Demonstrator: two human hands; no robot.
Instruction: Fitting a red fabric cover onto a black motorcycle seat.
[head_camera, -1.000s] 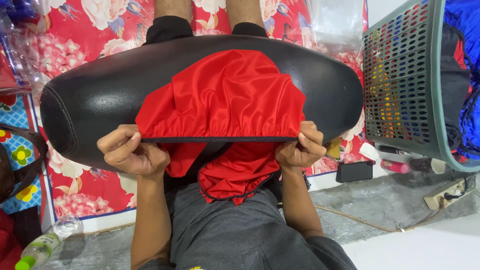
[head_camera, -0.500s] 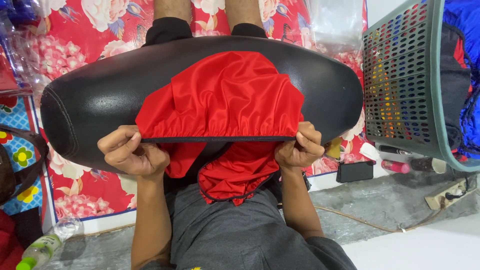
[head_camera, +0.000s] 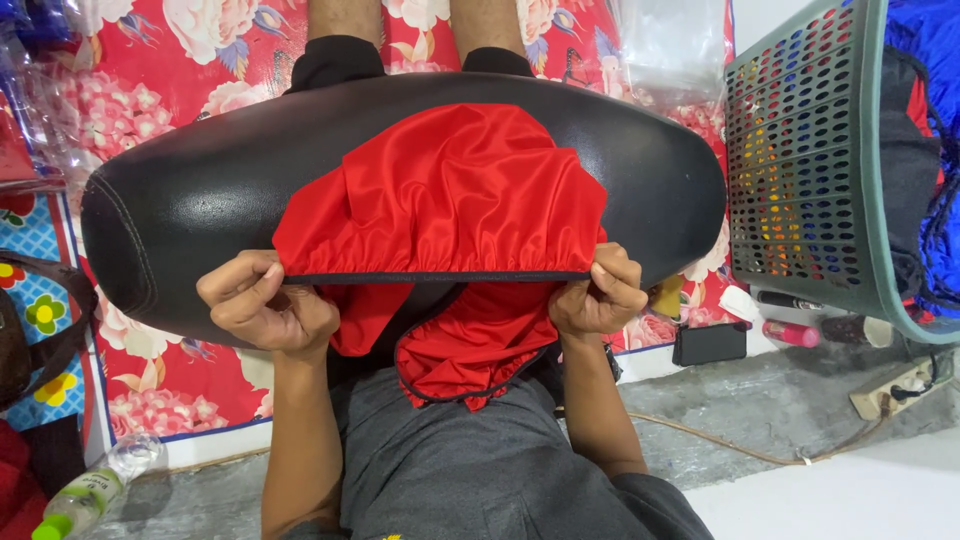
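The red cloth (head_camera: 450, 200) lies across the black cushion (head_camera: 170, 210), its dark-trimmed hem stretched along the near edge. Left hand (head_camera: 262, 305) and right hand (head_camera: 598, 297) each have fingers pinched shut on a hem corner. A perforated basket (head_camera: 800, 170) stands right of the cushion; a phone (head_camera: 708, 343) and a bottle (head_camera: 85, 492) lie nearer on the floor.

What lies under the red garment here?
The red garment is spread over a black padded cushion, both hands gripping its elastic edge. The cushion's middle is covered; its ends show.
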